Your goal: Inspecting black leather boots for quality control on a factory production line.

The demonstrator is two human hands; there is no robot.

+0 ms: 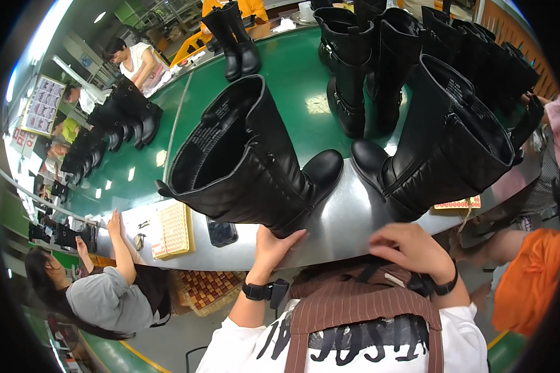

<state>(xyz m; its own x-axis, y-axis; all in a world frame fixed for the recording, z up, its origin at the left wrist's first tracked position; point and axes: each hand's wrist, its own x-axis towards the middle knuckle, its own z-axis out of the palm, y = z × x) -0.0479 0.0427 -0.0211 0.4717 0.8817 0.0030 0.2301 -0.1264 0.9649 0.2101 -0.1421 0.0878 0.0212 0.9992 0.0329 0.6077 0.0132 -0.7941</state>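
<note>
Two tall black boots with quilted shafts stand on the metal bench edge, toes facing each other. My left hand (276, 250) is closed against the lower part of the left boot (249, 180); its thumb shows, and the other fingers are partly hidden by the boot. Close to the heel of the right boot (426, 155), my right hand (407, 248) hovers over the metal, fingers loosely bent and apart, slightly blurred, with nothing seen in it. Both boot shafts gape at the top, showing dark linings.
A green belt (280, 81) runs beyond the metal ledge (339, 224), carrying more black boots (348, 68). A phone (222, 232) and a yellow patterned sheet stack (171, 230) lie left. Co-workers sit along the line; one in grey (115, 298) is close at left, another's orange garment (529, 280) at right.
</note>
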